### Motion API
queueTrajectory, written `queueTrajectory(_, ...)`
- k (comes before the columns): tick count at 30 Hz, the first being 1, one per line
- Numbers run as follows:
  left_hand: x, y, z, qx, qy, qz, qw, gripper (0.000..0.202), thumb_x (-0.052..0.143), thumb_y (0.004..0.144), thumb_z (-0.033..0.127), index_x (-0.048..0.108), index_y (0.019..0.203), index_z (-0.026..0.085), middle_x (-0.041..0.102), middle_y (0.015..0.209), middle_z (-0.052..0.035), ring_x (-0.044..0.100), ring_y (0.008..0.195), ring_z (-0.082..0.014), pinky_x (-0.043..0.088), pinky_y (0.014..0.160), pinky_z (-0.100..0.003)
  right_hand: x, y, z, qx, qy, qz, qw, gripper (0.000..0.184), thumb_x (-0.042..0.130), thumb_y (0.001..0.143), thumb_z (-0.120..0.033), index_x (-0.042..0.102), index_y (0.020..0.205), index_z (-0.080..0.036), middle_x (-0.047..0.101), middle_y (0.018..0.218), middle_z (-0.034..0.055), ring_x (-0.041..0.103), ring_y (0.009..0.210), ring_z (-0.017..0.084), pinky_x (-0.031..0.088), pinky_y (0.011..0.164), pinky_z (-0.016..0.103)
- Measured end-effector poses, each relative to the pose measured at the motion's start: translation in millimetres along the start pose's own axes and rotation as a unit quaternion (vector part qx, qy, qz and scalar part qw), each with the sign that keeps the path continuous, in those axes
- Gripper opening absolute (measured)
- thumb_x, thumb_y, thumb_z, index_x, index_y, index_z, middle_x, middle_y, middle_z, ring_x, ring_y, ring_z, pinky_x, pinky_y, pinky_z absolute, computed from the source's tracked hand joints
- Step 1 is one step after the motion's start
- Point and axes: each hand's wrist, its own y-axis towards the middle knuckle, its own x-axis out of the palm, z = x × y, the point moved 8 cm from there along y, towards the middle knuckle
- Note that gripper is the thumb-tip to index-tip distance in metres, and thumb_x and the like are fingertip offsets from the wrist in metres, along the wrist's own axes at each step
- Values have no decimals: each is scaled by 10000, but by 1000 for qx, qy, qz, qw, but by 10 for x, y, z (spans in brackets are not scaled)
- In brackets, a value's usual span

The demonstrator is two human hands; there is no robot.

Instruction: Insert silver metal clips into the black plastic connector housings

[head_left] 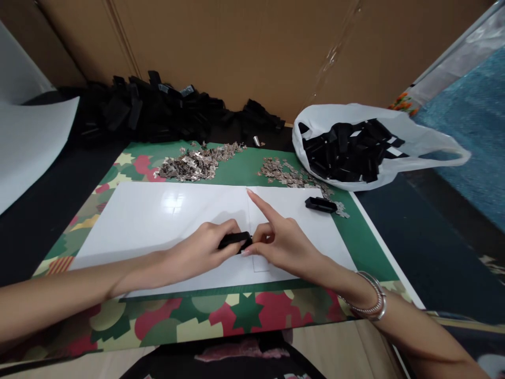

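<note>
Over a white sheet [158, 216], my left hand [201, 250] is closed round a small black plastic piece [233, 240], holding it low above the paper. My right hand [280, 239] meets the same piece from the right; thumb and bent fingers pinch at its end while the forefinger sticks out straight, pointing away. A silver bracelet [373, 302] circles my right wrist. Whether a metal clip sits between my right fingertips is hidden.
Two heaps of small metal clips [197, 163] [288, 173] lie beyond the sheet. A loose black piece [320, 204] rests at the right. A white plastic bag [355, 147] holds several black pieces; a black pile [158, 110] lines the cardboard wall.
</note>
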Motion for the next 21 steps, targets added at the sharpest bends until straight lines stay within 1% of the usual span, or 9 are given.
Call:
queueTrajectory(2, -9, 14, 0, 1, -8, 0, 1000, 150, 426, 855, 288, 519, 797, 186, 562, 621, 32, 479, 492, -104, 335, 483, -213, -24, -14, -50, -9, -20, 3, 1000, 939, 662, 720, -131, 88, 1454, -249, 585, 589, -73, 492, 519, 110, 464, 576, 258)
queueTrajectory(5, -16, 23, -4, -4, -30, -8, 1000, 174, 437, 861, 314, 546, 808, 189, 579, 645, 33, 466, 496, -96, 332, 481, -206, -89, -19, -57, 6, -25, 0, 1000, 982, 695, 703, -173, 65, 1455, -228, 585, 594, -67, 509, 526, 117, 453, 556, 254)
queueTrajectory(9, -30, 34, -25, -18, -56, -10, 998, 203, 459, 862, 350, 572, 819, 187, 551, 614, 36, 462, 522, -101, 333, 494, -204, -129, -9, 8, 35, -16, -37, 999, 1011, 733, 666, -241, 96, 1450, -225, 610, 632, -48, 525, 542, 121, 448, 521, 238)
queueTrajectory(12, -24, 49, -51, -28, -81, -16, 996, 212, 463, 860, 356, 580, 820, 184, 527, 588, 40, 465, 537, -106, 345, 516, -209, -139, 2, 59, 41, 2, -57, 998, 909, 663, 731, -223, 108, 1451, -221, 669, 694, -18, 543, 517, 112, 473, 530, 242)
queueTrajectory(15, -17, 52, -71, -43, -114, -23, 992, 232, 452, 868, 385, 574, 883, 188, 548, 640, 30, 488, 576, -119, 365, 554, -224, -244, 73, 137, 34, 5, -30, 999, 744, 493, 827, -167, 96, 1455, -205, 705, 809, 30, 588, 519, 116, 519, 574, 279)
queueTrajectory(16, -19, 48, -71, -47, -125, -24, 991, 239, 450, 869, 394, 568, 910, 190, 554, 667, 25, 493, 595, -125, 368, 566, -230, -303, 126, 153, 20, -3, -11, 1000, 706, 439, 838, -137, 103, 1455, -205, 702, 906, 59, 626, 590, 127, 535, 615, 296)
queueTrajectory(18, -31, 33, -49, -48, -149, -27, 987, 252, 444, 874, 411, 557, 937, 195, 548, 704, 21, 487, 622, -131, 366, 580, -238, -419, 282, 151, -28, -42, 25, 998, 672, 373, 820, -68, 164, 1445, -200, 636, 1128, 107, 658, 831, 159, 536, 746, 337)
queueTrajectory(20, -46, 14, -8, -42, -178, -36, 983, 261, 441, 878, 423, 559, 926, 196, 521, 715, 26, 470, 632, -127, 359, 588, -238, -467, 504, 106, -84, -118, 42, 989, 642, 353, 776, -5, 323, 1391, -186, 583, 1219, 109, 594, 1044, 186, 485, 874, 371)
queueTrajectory(21, -57, 6, 4, -43, -194, -39, 979, 268, 442, 879, 433, 562, 914, 196, 505, 716, 30, 460, 631, -122, 356, 589, -236, -450, 634, 73, -110, -163, 40, 980, 600, 354, 760, 12, 432, 1324, -179, 593, 1202, 102, 571, 1080, 196, 459, 906, 382)
